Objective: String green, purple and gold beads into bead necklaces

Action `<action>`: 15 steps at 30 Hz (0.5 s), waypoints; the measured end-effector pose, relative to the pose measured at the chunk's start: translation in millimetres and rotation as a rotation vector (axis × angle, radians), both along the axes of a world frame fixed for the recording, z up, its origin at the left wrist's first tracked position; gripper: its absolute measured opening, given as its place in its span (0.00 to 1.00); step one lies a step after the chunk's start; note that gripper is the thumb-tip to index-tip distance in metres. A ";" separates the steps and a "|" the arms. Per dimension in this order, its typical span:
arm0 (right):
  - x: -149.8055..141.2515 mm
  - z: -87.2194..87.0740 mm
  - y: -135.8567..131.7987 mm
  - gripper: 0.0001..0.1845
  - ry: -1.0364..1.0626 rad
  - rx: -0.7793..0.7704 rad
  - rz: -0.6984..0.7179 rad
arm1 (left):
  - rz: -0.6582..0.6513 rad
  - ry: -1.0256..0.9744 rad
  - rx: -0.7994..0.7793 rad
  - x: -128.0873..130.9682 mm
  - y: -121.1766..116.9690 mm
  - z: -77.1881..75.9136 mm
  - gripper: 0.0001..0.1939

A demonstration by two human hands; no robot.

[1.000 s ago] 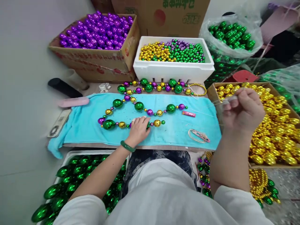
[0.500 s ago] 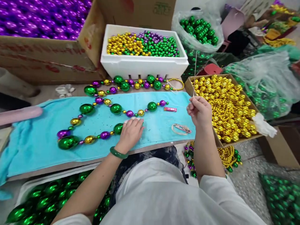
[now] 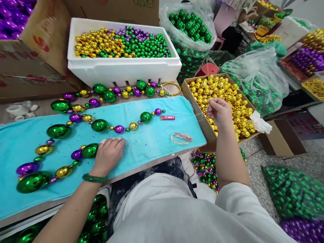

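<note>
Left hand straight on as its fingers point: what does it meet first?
The left hand would likely meet the bead strand ahead first, around its nearest gold bead, though fingertip height is unclear.

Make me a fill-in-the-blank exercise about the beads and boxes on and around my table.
1. The white foam box holds small beads in gold, green and ____.
2. A green bangle circles the person's ____ wrist.
3. The right hand is raised by an open cardboard box full of ____ beads.
4. In the bead strand on the blue towel, the largest beads are ____.

Missing words: purple; left; gold; green.
</note>
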State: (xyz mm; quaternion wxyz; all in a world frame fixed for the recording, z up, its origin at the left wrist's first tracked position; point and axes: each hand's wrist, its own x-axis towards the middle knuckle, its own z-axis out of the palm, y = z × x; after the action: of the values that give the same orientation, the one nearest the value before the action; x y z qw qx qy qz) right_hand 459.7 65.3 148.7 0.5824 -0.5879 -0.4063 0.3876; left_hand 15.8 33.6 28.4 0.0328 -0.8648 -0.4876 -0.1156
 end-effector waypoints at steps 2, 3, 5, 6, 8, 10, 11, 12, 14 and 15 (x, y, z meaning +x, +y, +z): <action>-4.7 -8.7 4.4 0.11 0.040 -0.052 0.045 | 0.007 0.013 -0.002 -11.1 2.1 1.9 0.12; -7.7 -11.3 6.3 0.11 0.056 -0.064 0.059 | 0.019 0.015 -0.009 -16.0 2.8 3.5 0.12; -11.9 -11.8 10.2 0.10 0.074 -0.060 0.054 | 0.052 0.018 -0.037 -25.1 3.3 8.1 0.11; -12.3 -9.3 12.3 0.09 0.077 -0.047 0.032 | 0.067 0.017 -0.055 -29.6 3.2 11.2 0.11; -9.3 0.9 16.3 0.07 0.072 0.006 -0.045 | 0.105 0.018 -0.079 -39.1 2.9 18.5 0.11; -3.2 16.5 19.3 0.09 0.052 0.076 -0.143 | 0.172 0.026 -0.070 -49.4 2.9 25.8 0.11; 0.4 25.1 19.9 0.10 0.038 0.111 -0.195 | 0.210 0.033 -0.057 -54.2 3.0 28.6 0.11; 4.1 33.7 19.8 0.13 0.022 0.126 -0.243 | 0.240 0.046 -0.049 -58.5 2.8 30.2 0.12; 12.1 48.4 18.1 0.16 0.022 0.171 -0.330 | 0.259 0.087 -0.052 -64.1 0.8 29.4 0.14; 16.3 53.3 17.2 0.17 0.046 0.181 -0.363 | 0.253 0.115 -0.064 -65.5 -1.1 27.0 0.15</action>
State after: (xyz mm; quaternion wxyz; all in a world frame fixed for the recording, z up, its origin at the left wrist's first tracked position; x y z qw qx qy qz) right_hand 476.0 82.5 202.0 0.7024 -0.5876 -0.3132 0.2514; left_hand -49.6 32.5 55.3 0.0473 -0.8022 -0.5935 -0.0451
